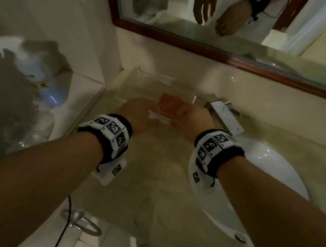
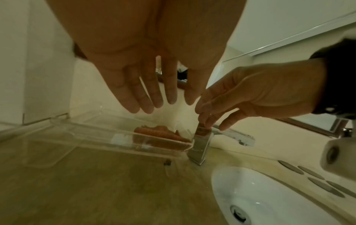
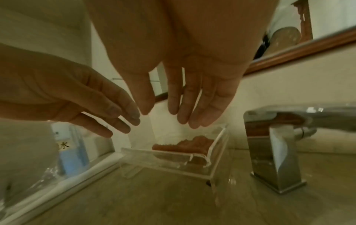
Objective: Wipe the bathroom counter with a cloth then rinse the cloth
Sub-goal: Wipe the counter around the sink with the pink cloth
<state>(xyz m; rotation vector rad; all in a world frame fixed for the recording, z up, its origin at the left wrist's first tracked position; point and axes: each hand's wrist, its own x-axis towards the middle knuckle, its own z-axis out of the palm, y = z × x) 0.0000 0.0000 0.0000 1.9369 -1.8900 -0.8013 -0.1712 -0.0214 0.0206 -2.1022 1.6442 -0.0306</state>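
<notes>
Clear glossy plastic tray, polished metal faucet, wood-framed mirror.

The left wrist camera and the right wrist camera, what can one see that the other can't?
Only the left wrist view shows the white sink with its drain, and the row of dark oval spots on the counter beside it.

Only the right wrist view shows the wooden mirror frame and a blue-and-white package at the far left.

Both show the left hand and right hand with straight fingers above the clear tray, the orange cloth lying in it, the chrome faucet and the counter.
</notes>
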